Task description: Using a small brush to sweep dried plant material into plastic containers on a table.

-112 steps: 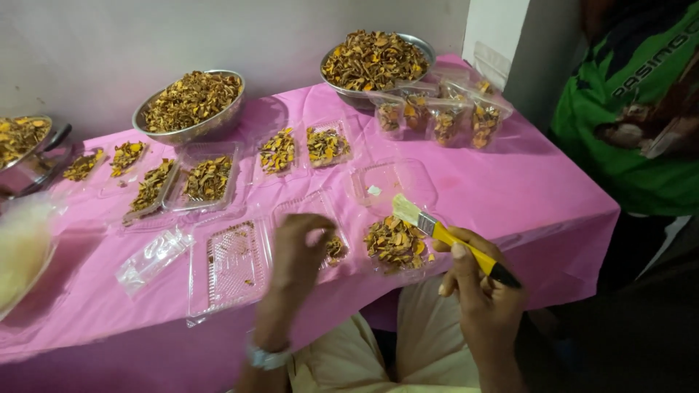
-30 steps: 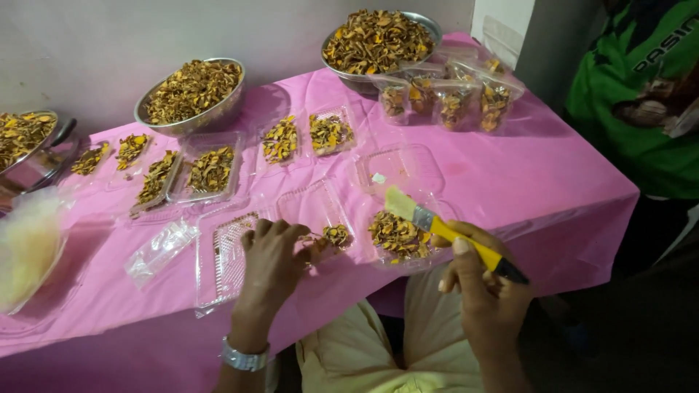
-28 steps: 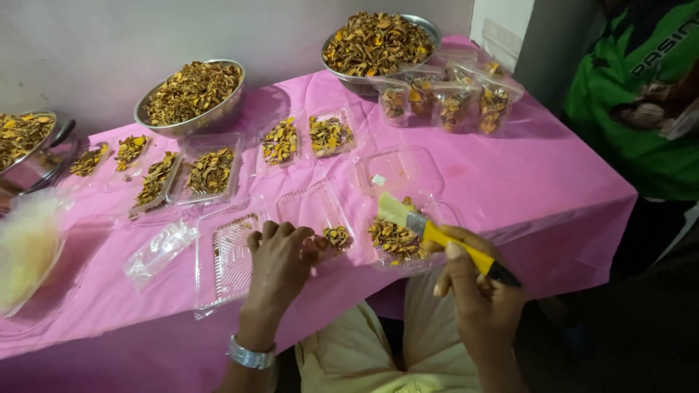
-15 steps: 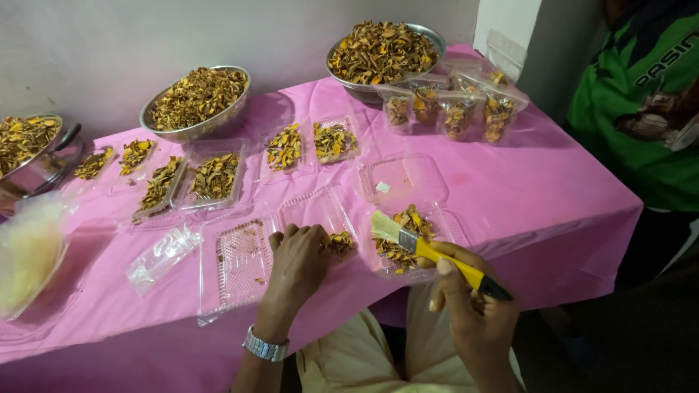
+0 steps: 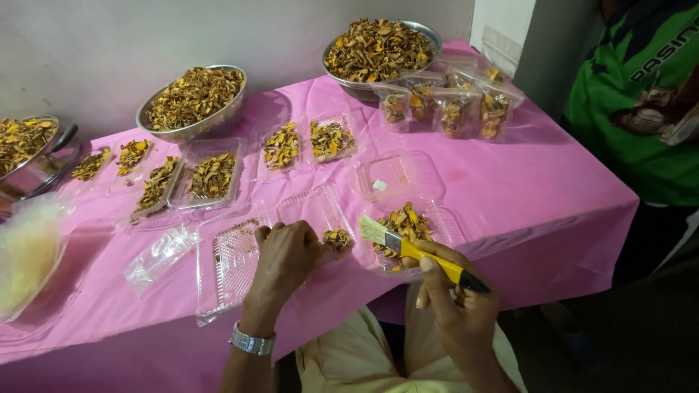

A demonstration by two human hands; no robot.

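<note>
On the pink table [image 5: 510,189], going from the left: a clear bag [image 5: 29,255] of pale stuff lies at the edge; behind it a steel pan [image 5: 33,156] holds dried yellow-brown chips; small clear trays [image 5: 116,160] hold thin layers of the same chips; a steel bowl [image 5: 193,102] by the wall is heaped with them; two trays [image 5: 193,178] side by side in front of it are partly filled; a crumpled wrapper [image 5: 156,255] lies near the front; an open ribbed box [image 5: 229,262] shows only a few crumbs; the left hand [image 5: 287,255] rests on it, fingers bent and reaching right to a small pile [image 5: 337,238] of chips in the next clear tray [image 5: 317,211], whether pinching or only touching I cannot tell; a watch [image 5: 253,342] sits on that wrist; further back two trays [image 5: 309,142] hold chips; a clamshell [image 5: 400,175] has an almost bare lid and a heap of chips [image 5: 408,225] in its near half; the brush [image 5: 411,251], yellow-handled with pale bristles, lies over that heap, bristles pointing left toward the left hand; the right hand [image 5: 455,306] grips its handle, fingers closed round it, just off the table's front edge; at the back right a second bowl [image 5: 382,51] is piled high, with filled bags [image 5: 451,109] standing in front; a person in a green shirt [image 5: 641,109] stands at the far right.
</note>
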